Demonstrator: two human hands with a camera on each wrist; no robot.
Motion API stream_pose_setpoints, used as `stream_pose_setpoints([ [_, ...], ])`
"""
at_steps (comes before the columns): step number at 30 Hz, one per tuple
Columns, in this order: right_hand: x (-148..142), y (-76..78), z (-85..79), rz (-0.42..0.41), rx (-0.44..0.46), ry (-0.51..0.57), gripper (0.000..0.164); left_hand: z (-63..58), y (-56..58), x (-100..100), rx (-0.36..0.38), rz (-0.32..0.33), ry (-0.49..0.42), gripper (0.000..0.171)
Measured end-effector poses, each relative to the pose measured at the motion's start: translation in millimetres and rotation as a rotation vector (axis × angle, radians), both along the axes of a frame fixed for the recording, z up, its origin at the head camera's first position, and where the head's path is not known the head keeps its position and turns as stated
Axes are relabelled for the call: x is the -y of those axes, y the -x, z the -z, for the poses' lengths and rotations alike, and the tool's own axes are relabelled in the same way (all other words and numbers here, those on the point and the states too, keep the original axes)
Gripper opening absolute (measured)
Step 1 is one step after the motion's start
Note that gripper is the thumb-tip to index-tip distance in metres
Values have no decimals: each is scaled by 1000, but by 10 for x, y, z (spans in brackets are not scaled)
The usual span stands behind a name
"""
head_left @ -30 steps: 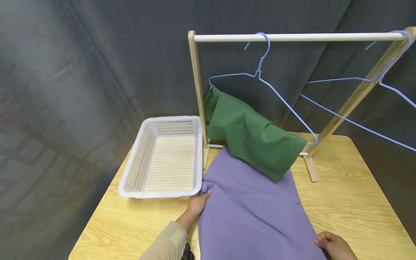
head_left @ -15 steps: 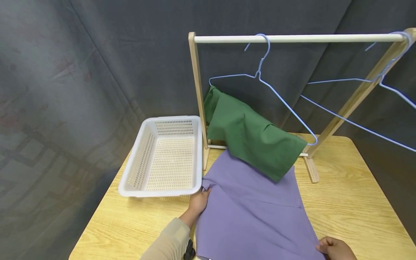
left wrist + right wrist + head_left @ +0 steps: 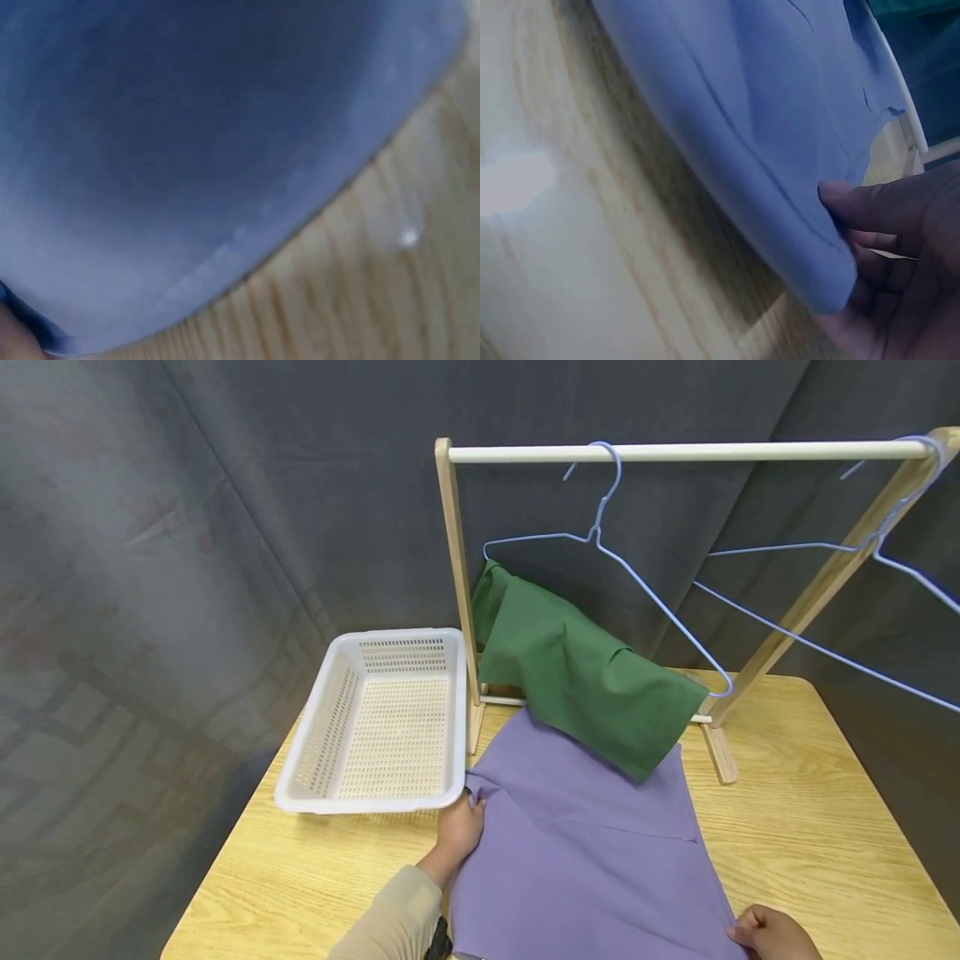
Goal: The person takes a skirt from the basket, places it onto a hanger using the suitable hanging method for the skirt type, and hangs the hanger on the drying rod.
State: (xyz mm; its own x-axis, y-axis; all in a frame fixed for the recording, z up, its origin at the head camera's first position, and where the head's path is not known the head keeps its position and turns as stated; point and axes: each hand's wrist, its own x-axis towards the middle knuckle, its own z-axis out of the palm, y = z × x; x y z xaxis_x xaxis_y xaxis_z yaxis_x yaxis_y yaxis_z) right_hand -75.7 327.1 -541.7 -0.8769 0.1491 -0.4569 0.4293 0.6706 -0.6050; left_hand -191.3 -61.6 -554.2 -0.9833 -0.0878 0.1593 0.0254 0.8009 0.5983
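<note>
On wood table (image 3: 810,827) — gripping purple cloth (image 3: 585,877) w/ L hand (image 3: 459,828) (nearer rack (image 3: 525,454)) & R hand (image 3: 776,935) opp. — long axis prob. rackward.

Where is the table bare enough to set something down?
The table is bare right of the purple cloth, between right hand and rack's right foot, and in front of the basket, left of the sleeve. It is crowded around the left hand, basket corner and purple cloth edge, and where green cloth hangs.
</note>
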Motion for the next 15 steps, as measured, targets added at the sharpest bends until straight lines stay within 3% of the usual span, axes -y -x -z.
stream_pose_setpoints([
  [4, 18, 50, -14, -31, -4, -41, 18, -11, -24, -20, -80, 22, 40, 40],
  [8, 66, 101, -37, -59, -27, -50, 13, -8, -35, -48, -217, 65, 72, 61],
  [11, 89, 126, -54, -95, -61, -75, 13, -17, -24, -64, -314, 97, 119, 61],
  [15, 91, 146, -79, -111, -81, -96, 12, -65, -13, -74, -328, 158, 137, 61],
])
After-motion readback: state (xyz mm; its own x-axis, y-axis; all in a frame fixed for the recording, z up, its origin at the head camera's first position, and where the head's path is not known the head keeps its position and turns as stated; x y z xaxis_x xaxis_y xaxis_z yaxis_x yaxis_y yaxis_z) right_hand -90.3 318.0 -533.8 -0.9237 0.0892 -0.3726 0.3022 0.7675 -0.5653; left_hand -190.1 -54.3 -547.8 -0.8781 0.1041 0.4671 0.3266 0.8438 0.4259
